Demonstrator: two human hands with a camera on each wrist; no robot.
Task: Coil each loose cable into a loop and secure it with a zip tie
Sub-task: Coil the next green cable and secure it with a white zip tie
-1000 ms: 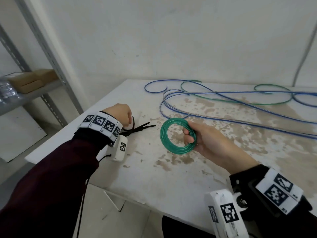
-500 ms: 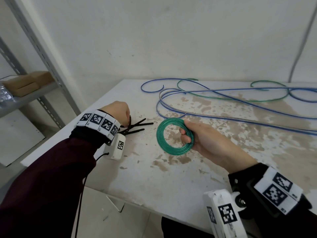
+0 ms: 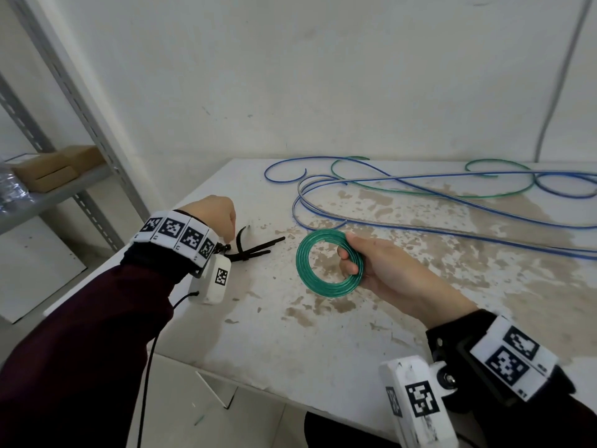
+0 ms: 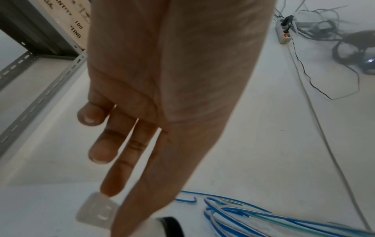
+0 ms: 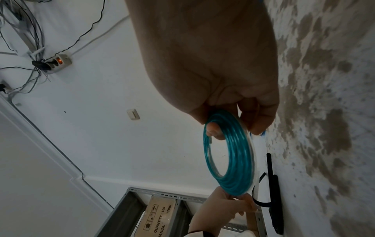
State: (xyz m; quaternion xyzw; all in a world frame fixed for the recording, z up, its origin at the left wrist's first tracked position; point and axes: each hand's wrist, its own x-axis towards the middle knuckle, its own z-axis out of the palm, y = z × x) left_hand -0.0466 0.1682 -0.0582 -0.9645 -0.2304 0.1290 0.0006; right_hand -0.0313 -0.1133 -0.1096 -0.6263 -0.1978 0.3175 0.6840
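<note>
Right hand [image 3: 384, 270] grips the coiled green cable [image 3: 329, 263] by one side, thumb and fingers curled round its strands, holding it just above the stained table [image 3: 290, 344]. Left hand [image 3: 211, 215] hovers over the black zip ties [image 3: 255, 248]; its fingertips are hidden in the head view, and whether it pinches one I cannot tell. Loose blue cables [image 3: 452, 202] run off the right edge.

A green translucent cable coil [image 3: 329, 264] is held upright above the desk [image 3: 290, 334]; black plastic zip ties [image 3: 255, 250] and loose blue cables [image 3: 452, 202] lie on it.
</note>
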